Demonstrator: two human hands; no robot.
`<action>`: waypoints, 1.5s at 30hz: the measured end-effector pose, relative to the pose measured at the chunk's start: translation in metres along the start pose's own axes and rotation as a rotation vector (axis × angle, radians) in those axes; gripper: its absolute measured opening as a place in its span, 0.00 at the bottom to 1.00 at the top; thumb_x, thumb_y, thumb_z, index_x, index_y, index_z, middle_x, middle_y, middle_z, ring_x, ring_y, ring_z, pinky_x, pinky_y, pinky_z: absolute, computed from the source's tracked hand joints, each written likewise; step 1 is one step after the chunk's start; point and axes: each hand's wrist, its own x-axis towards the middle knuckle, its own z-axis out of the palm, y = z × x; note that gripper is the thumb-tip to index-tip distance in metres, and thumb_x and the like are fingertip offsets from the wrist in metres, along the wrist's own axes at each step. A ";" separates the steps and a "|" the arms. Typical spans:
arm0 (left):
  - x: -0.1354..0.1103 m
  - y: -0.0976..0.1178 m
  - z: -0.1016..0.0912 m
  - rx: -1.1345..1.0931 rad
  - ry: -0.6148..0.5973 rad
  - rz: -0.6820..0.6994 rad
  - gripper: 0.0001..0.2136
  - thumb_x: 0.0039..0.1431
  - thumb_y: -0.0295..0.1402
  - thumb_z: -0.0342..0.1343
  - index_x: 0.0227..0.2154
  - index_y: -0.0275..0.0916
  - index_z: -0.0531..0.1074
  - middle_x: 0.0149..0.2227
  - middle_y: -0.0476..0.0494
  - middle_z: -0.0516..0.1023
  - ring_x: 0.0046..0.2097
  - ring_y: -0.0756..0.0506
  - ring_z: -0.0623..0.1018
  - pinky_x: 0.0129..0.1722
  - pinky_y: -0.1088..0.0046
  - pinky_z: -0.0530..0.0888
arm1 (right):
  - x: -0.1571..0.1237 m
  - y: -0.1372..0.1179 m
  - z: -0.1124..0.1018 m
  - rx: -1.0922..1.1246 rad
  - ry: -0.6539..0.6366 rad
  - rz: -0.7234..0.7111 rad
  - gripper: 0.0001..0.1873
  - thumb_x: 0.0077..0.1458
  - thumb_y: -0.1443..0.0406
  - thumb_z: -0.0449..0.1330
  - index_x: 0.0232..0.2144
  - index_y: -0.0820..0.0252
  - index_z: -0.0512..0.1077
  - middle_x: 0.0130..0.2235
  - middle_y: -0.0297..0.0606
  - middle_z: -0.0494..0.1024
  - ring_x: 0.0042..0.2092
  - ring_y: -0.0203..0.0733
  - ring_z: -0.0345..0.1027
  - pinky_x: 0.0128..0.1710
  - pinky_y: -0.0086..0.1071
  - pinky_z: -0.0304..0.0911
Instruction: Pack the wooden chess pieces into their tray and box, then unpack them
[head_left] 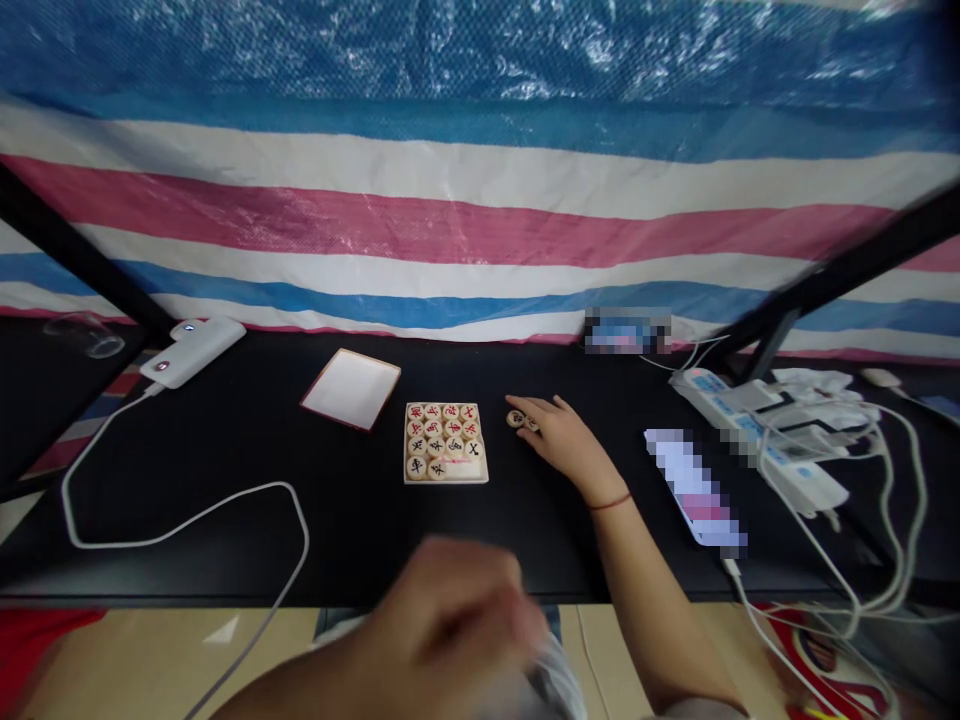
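A square wooden tray (450,480) sits near the middle of the black tabletop (225,450), packed with round wooden Xiangqi pieces (435,435) carved with red and black characters. They stand in close rows, and only the near right corner of the tray shows a gap. Just right of the tray, two more pieces (520,421) lie outside it, under the fingers (534,408) of the right hand (566,440). That hand is stretched out flat and slightly curled, its fingertips on the pieces, though whether it grips them cannot be told. A red string bracelet (609,501) circles the wrist.

The left hand (450,620) is a blur at the near edge, close to the camera, so its state is hidden. A white lid (351,390) with a red edge lies left of the tray, with nothing on it.

Further out are a white power bank (193,350) and its cable at far left, a pixelated phone (694,487) to the right, and a power strip (757,430) beyond it, against a striped tarp (480,220)
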 end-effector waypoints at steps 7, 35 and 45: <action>0.065 -0.083 -0.056 0.391 0.547 0.089 0.13 0.64 0.41 0.49 0.29 0.39 0.70 0.27 0.50 0.73 0.29 0.50 0.72 0.30 0.75 0.68 | -0.006 0.010 -0.002 0.036 0.077 0.060 0.14 0.59 0.69 0.53 0.45 0.60 0.74 0.43 0.43 0.80 0.44 0.47 0.74 0.60 0.54 0.53; 0.065 -0.124 -0.068 0.799 0.598 0.465 0.14 0.60 0.29 0.55 0.49 0.41 0.72 0.45 0.42 0.78 0.46 0.46 0.78 0.48 0.69 0.76 | -0.019 -0.085 -0.011 0.809 0.130 0.073 0.17 0.57 0.55 0.61 0.45 0.56 0.69 0.35 0.36 0.77 0.31 0.37 0.70 0.34 0.30 0.67; 0.064 -0.127 -0.074 0.713 0.631 0.420 0.11 0.60 0.28 0.54 0.46 0.41 0.70 0.45 0.42 0.77 0.47 0.46 0.77 0.48 0.67 0.76 | -0.031 -0.103 0.002 0.241 0.042 -0.059 0.16 0.60 0.53 0.57 0.43 0.57 0.71 0.35 0.40 0.78 0.36 0.42 0.73 0.31 0.29 0.64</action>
